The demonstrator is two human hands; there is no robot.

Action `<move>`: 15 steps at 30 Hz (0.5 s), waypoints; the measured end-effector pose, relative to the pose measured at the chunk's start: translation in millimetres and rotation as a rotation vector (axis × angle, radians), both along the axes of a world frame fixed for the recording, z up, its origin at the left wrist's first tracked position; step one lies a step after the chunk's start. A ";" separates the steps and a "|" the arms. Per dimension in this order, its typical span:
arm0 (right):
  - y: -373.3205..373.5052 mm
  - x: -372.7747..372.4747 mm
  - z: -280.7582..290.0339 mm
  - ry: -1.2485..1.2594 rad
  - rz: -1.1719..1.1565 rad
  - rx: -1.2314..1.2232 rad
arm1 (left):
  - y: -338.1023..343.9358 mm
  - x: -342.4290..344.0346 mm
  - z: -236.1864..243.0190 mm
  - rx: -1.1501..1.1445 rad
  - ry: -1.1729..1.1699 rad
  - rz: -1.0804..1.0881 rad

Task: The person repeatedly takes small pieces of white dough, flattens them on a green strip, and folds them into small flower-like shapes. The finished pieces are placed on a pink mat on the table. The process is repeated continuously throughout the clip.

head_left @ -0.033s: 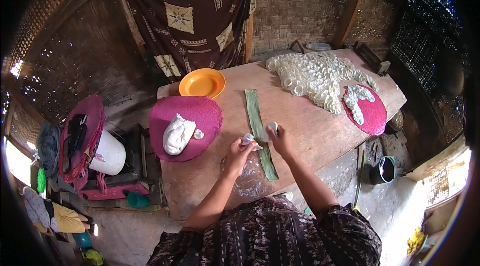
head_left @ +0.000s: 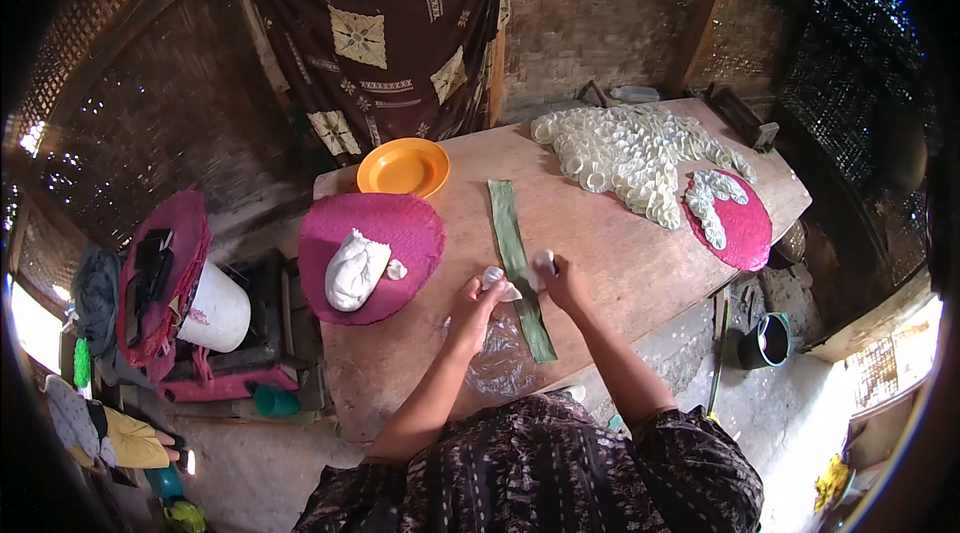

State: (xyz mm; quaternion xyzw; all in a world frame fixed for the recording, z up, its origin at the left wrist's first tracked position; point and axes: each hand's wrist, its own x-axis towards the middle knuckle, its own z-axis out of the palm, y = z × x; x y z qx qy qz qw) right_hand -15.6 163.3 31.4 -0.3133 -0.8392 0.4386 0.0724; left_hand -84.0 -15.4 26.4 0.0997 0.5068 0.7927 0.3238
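Observation:
My left hand (head_left: 474,310) pinches a soft piece of white dough (head_left: 493,279) above the table. Close by on the right, my right hand (head_left: 566,285) grips a small rounded white object (head_left: 543,261), blurred by motion, whose kind I cannot make out. Beneath both hands a long green leaf strip (head_left: 512,245) lies across the wooden table (head_left: 450,223). To the left, a large lump of white dough (head_left: 352,278) and a small bit of dough (head_left: 396,270) rest on a round magenta mat (head_left: 420,228).
An orange plate (head_left: 404,169) stands behind the mat. Many pale ring-shaped dough pieces (head_left: 630,158) cover the table's far right, with some on another magenta mat (head_left: 745,233). Clear plastic (head_left: 497,363) lies near my body. A white bucket (head_left: 215,308) is at left, a dark bucket (head_left: 768,341) at right.
The white object in my right hand has tilted and its round face no longer shows clearly. The dough in my left hand has shifted slightly; the rest stays put.

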 end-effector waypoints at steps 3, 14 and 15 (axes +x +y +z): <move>-8.0 11.8 -8.4 0.094 0.019 0.708 | -2.0 1.4 1.0 0.293 -0.223 0.101; -53.0 19.1 26.2 0.770 -0.149 -1.118 | 20.5 26.0 28.5 0.005 0.395 0.244; -54.4 21.7 33.8 0.739 -0.136 -0.790 | 20.5 28.4 32.0 0.015 0.432 0.229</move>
